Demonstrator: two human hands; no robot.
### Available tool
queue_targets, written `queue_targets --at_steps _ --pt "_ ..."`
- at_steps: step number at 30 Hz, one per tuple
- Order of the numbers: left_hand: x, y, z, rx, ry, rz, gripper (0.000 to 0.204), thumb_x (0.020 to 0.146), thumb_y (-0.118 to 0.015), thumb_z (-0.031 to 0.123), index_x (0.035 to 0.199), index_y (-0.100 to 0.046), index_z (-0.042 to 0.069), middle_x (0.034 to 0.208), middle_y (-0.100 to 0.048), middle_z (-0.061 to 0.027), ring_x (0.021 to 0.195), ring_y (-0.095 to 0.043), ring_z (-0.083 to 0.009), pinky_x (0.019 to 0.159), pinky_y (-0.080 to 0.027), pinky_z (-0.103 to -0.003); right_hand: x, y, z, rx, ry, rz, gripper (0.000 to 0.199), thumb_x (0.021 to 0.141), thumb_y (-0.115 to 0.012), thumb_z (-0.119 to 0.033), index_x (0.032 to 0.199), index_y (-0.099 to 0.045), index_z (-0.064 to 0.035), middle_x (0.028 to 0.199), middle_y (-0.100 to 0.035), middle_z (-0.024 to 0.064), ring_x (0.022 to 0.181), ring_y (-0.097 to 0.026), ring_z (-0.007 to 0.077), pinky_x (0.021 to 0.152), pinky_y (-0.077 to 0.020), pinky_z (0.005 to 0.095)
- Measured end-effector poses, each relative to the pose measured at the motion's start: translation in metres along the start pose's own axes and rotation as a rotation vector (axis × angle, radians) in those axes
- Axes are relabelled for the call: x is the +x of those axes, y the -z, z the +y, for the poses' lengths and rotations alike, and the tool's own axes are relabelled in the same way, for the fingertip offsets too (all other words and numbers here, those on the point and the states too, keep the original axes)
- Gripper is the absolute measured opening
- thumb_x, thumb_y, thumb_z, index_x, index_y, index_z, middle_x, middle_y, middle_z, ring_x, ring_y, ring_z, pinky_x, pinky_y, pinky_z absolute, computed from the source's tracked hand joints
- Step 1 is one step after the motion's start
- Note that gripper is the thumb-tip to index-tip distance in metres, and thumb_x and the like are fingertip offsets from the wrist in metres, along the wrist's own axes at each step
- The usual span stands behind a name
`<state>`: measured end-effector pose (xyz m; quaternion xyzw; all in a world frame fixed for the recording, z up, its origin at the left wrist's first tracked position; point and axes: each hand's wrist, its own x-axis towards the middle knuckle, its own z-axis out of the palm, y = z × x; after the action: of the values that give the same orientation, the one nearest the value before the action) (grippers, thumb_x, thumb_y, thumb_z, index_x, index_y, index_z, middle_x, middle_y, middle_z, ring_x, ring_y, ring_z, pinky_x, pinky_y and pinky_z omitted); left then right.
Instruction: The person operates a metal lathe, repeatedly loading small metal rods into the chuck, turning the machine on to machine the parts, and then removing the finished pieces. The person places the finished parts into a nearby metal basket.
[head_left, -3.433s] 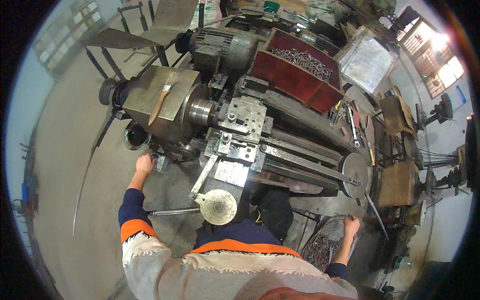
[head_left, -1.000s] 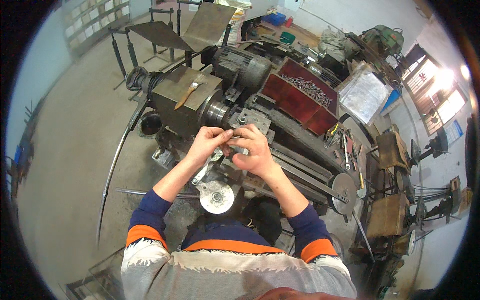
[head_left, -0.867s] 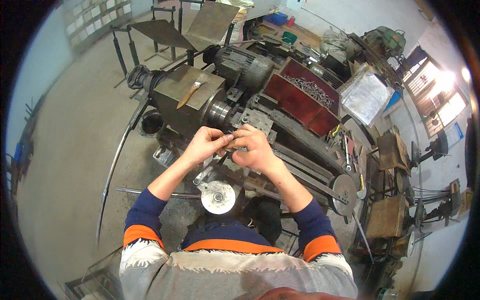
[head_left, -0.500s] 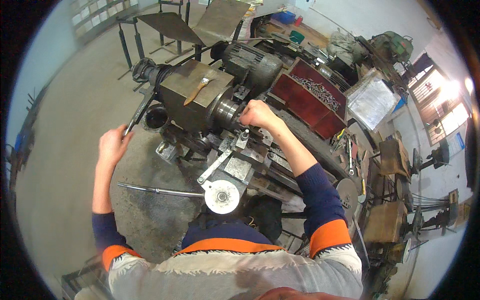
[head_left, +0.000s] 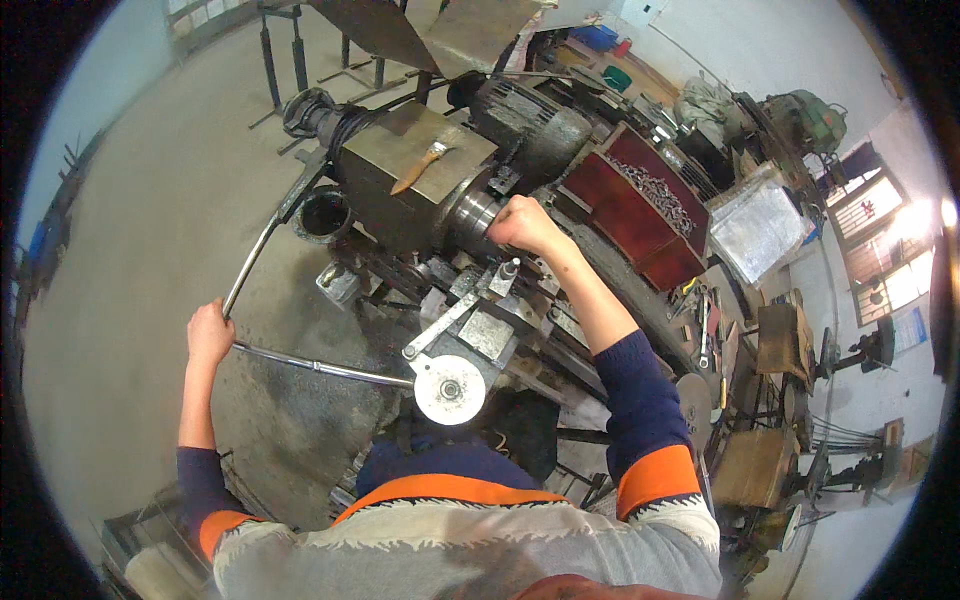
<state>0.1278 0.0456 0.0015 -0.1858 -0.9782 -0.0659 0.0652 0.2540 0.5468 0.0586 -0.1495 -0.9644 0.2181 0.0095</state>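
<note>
I stand at a grey metal lathe (head_left: pixel 400 160). My right hand (head_left: pixel 522 223) is closed at the steel chuck (head_left: pixel 478 215), just above the tool post (head_left: pixel 503 272); what it holds is hidden. Out to the left, my left hand (head_left: pixel 209 332) grips the end of a long steel lever bar (head_left: pixel 320 368) that runs to the round handwheel (head_left: pixel 449 389) on the carriage. A wooden-handled brush (head_left: pixel 422 168) lies on top of the headstock.
A red tray (head_left: pixel 650 215) with metal chips sits behind the lathe, beside a dark motor (head_left: pixel 530 125). A black bucket (head_left: pixel 323 212) stands on the concrete floor at left. Tools lie on the bed (head_left: pixel 700 320) at right. A curved metal strip (head_left: pixel 265 245) rises near my left hand.
Both hands were together at the tool post a second ago. Since then my left hand swung out left and took the lever bar, and my right hand moved up to the chuck.
</note>
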Motion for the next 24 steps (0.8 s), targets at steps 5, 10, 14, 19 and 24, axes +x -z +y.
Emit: queue_targets --at_steps 5,10,14,19,24 --pt "0.027 0.0 -0.022 0.185 0.04 -0.06 0.008 0.07 -0.06 0.008 0.076 -0.062 0.004 0.076 -0.063 -0.0195 0.075 -0.062 -0.0359 0.068 -0.05 -0.045 -0.005 0.003 -0.008 -0.007 -0.029 0.008 0.022 0.056 -0.061 -0.019 0.068 -0.067 -0.0013 0.066 -0.062 0.0189 0.065 -0.063 0.0325 0.063 -0.0504 0.0389" --pt "0.123 -0.013 -0.118 0.362 0.058 0.057 0.019 0.073 -0.058 0.008 0.088 -0.068 0.007 0.084 -0.065 -0.0164 0.08 -0.063 -0.0315 0.07 -0.051 -0.04 -0.009 0.005 -0.013 0.083 -0.034 0.001 0.023 0.059 -0.061 -0.02 0.068 -0.066 0.0008 0.053 -0.058 0.0133 0.051 -0.058 0.0173 0.053 -0.0461 0.0302" --pt "0.15 -0.028 -0.137 0.242 0.204 0.083 0.024 0.074 -0.057 0.011 0.096 -0.067 0.008 0.09 -0.065 -0.0156 0.087 -0.063 -0.0305 0.075 -0.05 -0.04 -0.007 -0.001 -0.004 0.001 0.001 0.013 0.023 0.059 -0.061 -0.02 0.068 -0.067 -0.0006 0.054 -0.059 0.0125 0.051 -0.058 0.0178 0.052 -0.0453 0.0304" --pt "0.16 -0.019 -0.095 -0.034 0.142 0.062 0.029 0.075 -0.055 0.008 0.102 -0.064 0.007 0.093 -0.065 -0.0153 0.092 -0.062 -0.0303 0.079 -0.05 -0.039 -0.018 0.007 -0.009 0.065 0.063 0.077 0.028 0.057 -0.06 -0.019 0.077 -0.069 -0.0022 0.065 -0.062 0.0174 0.057 -0.061 0.0253 0.059 -0.0483 0.0324" --pt "0.15 -0.068 0.005 -0.64 -0.113 0.285 0.031 0.075 -0.055 0.011 0.103 -0.063 0.001 0.086 -0.065 -0.0134 0.089 -0.064 -0.0273 0.079 -0.049 -0.035 -0.078 0.041 0.005 0.099 0.197 0.395 0.029 0.058 -0.062 -0.017 0.085 -0.07 -0.0075 0.09 -0.065 0.0129 0.088 -0.057 0.0315 0.079 -0.0465 0.0368"
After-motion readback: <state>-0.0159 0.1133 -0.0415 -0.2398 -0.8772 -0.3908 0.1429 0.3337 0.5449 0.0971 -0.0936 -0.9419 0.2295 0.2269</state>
